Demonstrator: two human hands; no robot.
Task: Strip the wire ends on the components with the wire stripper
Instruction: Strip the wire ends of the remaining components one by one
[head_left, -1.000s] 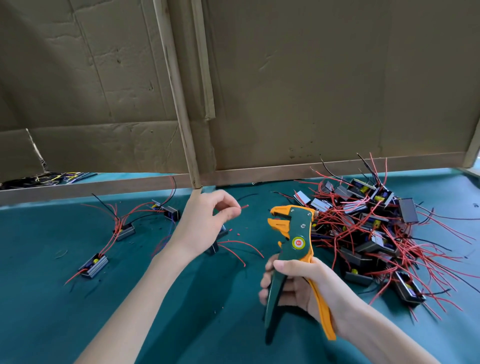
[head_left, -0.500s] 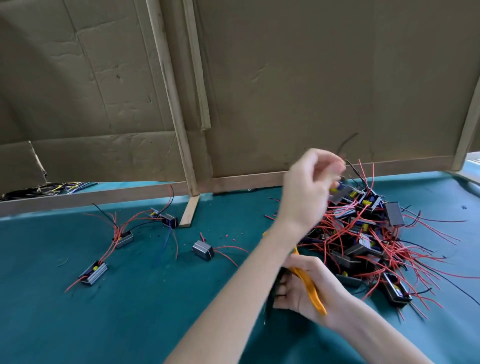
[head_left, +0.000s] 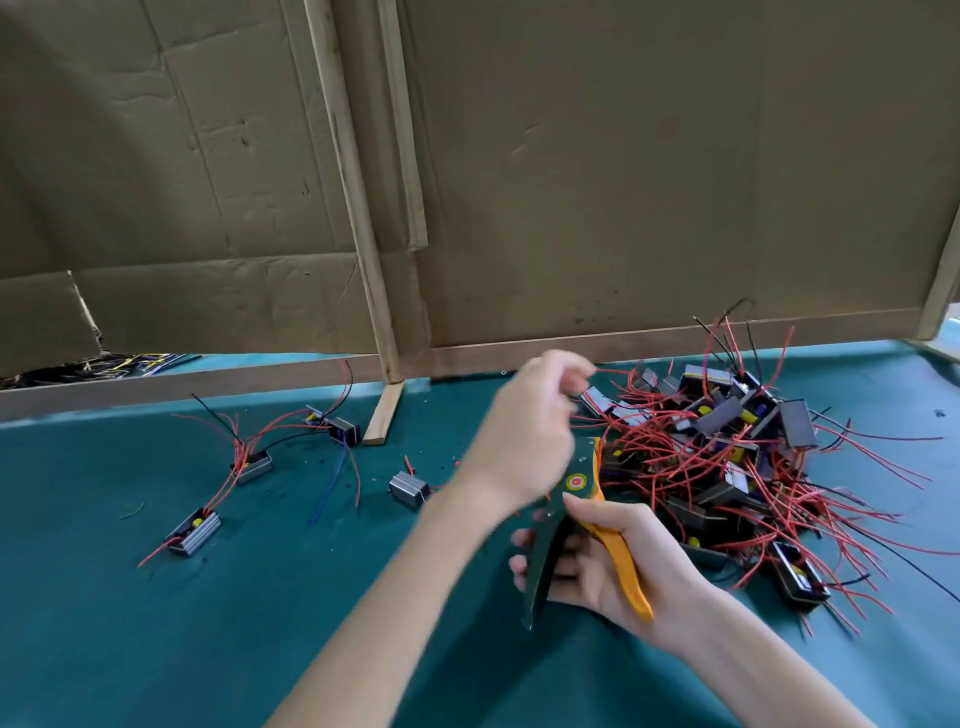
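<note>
1. Worktop (head_left: 156, 649): teal cloth cover. A cardboard wall (head_left: 623, 182) stands along its far edge.
2. Far left: loose components (head_left: 253, 464), three of them, lie apart on the cloth. Each is a small box with red leads, and some also have black or blue leads.
3. A wooden strip (head_left: 383, 413) lies flat at the foot of the wall post.
4. A single component (head_left: 409, 488) rests just left of the left forearm.
5. Left hand (head_left: 535, 431): motion-blurred, raised at the left edge of the heap, fingers curled. A red wire (head_left: 615, 372) runs rightward from the fingertips. I cannot tell whether it is pinched.
6. Wire stripper (head_left: 569, 512): centre, above the cloth. Its head is partly hidden behind the left wrist. The green and orange handles are splayed and point toward the person.
7. Right hand (head_left: 613, 566): grips the stripper. The fingers wrap the green handle, the orange handle crosses the palm and the thumb lies on the tool body.
8. Right: the pile of components (head_left: 727, 467), dark boxes tangled in red leads, sits just beside the stripper.
</note>
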